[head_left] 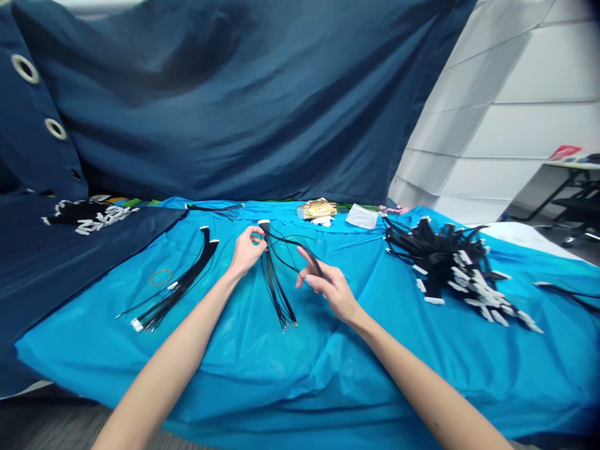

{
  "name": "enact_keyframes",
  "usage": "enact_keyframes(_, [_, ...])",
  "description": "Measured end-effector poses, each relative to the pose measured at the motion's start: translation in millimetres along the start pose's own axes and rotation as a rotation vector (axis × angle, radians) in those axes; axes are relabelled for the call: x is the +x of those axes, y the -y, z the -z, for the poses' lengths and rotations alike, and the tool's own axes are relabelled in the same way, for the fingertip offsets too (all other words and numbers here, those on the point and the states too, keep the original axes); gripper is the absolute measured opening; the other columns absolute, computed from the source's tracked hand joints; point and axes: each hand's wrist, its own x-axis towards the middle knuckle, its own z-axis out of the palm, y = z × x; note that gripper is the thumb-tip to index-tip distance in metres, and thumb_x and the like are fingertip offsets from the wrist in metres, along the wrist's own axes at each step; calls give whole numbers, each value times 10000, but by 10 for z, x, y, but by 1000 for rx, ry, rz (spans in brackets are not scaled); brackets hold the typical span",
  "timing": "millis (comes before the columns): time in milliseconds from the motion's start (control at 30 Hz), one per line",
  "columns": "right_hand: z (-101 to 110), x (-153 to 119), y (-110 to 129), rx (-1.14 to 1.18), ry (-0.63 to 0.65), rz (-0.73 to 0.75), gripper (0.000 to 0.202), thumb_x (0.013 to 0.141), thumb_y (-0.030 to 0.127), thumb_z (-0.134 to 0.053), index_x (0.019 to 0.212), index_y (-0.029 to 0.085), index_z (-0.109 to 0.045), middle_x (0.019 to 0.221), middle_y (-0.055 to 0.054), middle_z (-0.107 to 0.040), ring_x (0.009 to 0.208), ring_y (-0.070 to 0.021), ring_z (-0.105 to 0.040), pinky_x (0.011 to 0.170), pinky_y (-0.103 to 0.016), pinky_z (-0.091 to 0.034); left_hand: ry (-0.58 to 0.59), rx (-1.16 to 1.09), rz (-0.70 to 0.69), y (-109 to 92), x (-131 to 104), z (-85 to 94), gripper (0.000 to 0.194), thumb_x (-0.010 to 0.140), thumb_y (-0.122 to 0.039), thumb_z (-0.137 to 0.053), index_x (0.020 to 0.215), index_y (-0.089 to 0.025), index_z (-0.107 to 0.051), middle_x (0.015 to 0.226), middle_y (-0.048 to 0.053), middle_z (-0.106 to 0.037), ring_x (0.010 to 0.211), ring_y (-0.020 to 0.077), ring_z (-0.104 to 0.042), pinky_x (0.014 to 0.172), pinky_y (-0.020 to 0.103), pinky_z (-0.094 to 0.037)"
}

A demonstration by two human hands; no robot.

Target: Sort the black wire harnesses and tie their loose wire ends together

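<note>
A black wire bundle (277, 284) with a white connector at its top lies in the middle of the blue cloth (225, 356), its loose ends fanned toward me. My left hand (248, 250) pinches the bundle just below the connector. To the right, my right hand (325, 281) holds a few black wires that branch off from the same bundle; they run between its thumb and fingers. Another set of black cables (187, 281) with white connectors rests to the left of my left hand.
A large heap of black cables (435, 250) with white connectors lies at right, with more wires (572, 292) beyond. Another pile (89, 215) sits far left. Near the dark curtain (244, 100) are a gold packet (319, 209), white paper (362, 216) and thin wires (215, 209). A rubber band (161, 277) lies left.
</note>
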Motion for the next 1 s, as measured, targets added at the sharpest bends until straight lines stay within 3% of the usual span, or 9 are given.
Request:
enact_keyframes(100, [23,34,17,230,-171,-52,506,791,341,-427,1241,116,-480,678,-14,-573,517,-87,-351,504,-225,-313,26,168,-129,39,12,52,343,609,-53,-469,924,-180,-519,813,23,-571,703,141,-558,590,228,-406])
enact_keyframes(233, [70,73,70,404,-387,-114,513,747,350,-405,1177,99,-526,641,-27,-546,492,-90,-351,498,-239,-306,66,482,-305,35,3,132,344,624,25,-361,803,-193,-558,885,52,-561,869,184,-508,751,290,-387])
enact_keyframes(433, [131,88,101,481,-512,-178,537,730,353,-382,1185,104,-520,621,-31,-523,517,-105,-387,494,-234,-299,71,780,-265,60,-24,197,335,694,-4,-371,815,-199,-615,1015,101,-511,959,245,-442,756,336,-383])
enact_keyframes(700, [89,52,60,382,-268,-138,399,707,345,-437,908,86,-664,593,-55,-599,465,-99,-361,478,-253,-291,95,769,-82,197,25,204,170,668,-169,-595,829,-175,-649,988,117,-525,958,284,-468,824,391,-386])
enact_keyframes(833, [70,22,27,128,-75,-74,357,738,311,-448,937,128,-682,657,-34,-630,577,-120,-433,571,-259,-330,58,354,-42,83,21,86,104,700,-261,-612,736,-174,-657,853,82,-600,800,202,-543,758,301,-424])
enact_keyframes(1000, [14,23,13,-158,172,131,300,816,299,-438,925,174,-687,762,-12,-660,693,-123,-504,775,-299,-327,196,-254,371,-104,-59,-50,346,774,-424,-539,684,-103,-631,668,108,-629,567,155,-570,568,259,-454])
